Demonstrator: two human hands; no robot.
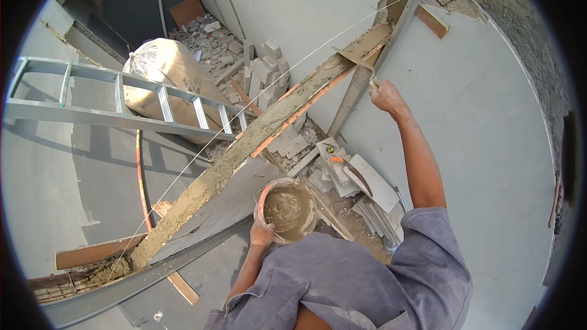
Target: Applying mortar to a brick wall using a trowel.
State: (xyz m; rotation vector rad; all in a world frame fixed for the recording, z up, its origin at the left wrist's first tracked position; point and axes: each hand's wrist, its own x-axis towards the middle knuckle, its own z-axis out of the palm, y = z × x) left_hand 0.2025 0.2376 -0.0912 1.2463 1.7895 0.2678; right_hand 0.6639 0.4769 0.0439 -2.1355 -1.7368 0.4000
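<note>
Head view: looked down on a pretty messy building spot, 1 person working, both bare hands well apart.
Low wall (229,205): cut diagonally across the middle, topped with a strip of grey-brown mortar (226,168). Wood edging (293,119) followed part of it, I'd guess to stop the mix slumping off.
Ladder (104,120): sat over on the left, in front of the bag from this angle; couldn't tell what propped it.
Bag (171,55): big, tan and bulging, near the rubble (223,46), probably parked there to stay out of the way.
Metal bar (403,18): stood slanted by the wall's upper right end, maybe as a straight reference, no idea really.
Bucket (310,208): hung close to the body, wet mortar inside, left hand (262,233) clamped on its rim; likely kept there so the mix was an easy reach from the wall.
Trowel (353,59): blade was at the strip's far end, right hand (386,96) wrapped round the handle, arm stretched out because that end was a reach. Touching or just above? Couldn't tell.
String (306,61): pulled tight along the wall, presumably as a guide line.
</note>
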